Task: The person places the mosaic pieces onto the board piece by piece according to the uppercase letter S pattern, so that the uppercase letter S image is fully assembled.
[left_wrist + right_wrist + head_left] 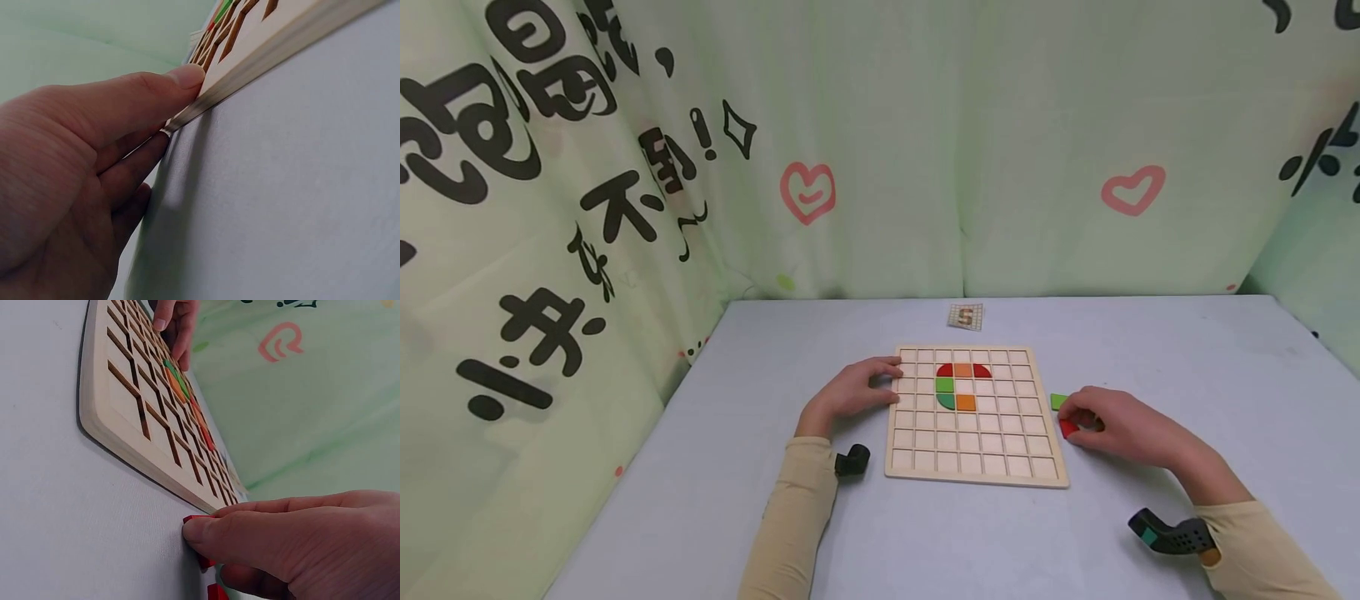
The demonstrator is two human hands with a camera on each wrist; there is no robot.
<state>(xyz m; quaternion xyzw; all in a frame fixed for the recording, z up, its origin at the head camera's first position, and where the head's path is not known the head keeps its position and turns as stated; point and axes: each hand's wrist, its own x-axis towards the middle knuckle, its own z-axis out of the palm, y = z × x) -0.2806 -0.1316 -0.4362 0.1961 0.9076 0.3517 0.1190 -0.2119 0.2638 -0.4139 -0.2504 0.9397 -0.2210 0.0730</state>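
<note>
The wooden grid board (940, 462) lies flat on the table. Set in its upper cells are red corner-rounded pieces (982, 372), orange squares (966, 402), a green square (944, 385) and a teal rounded piece (946, 402). At the board's left edge, my left hand (847, 388) touches the frame with its thumb (150, 94) and fairly straight fingers. To the right of the board, my right hand (1123, 425) pinches a red block (199, 520) low over the table; fingers hide most of its shape. A second red block (217, 592) shows below that hand.
A light green piece (1058, 402) lies just beyond my right fingers, beside the board. Behind the board is a small card (966, 317) with a brown S-like pattern on a grid. A pale green curtain (887, 250) hangs along the table's far edge.
</note>
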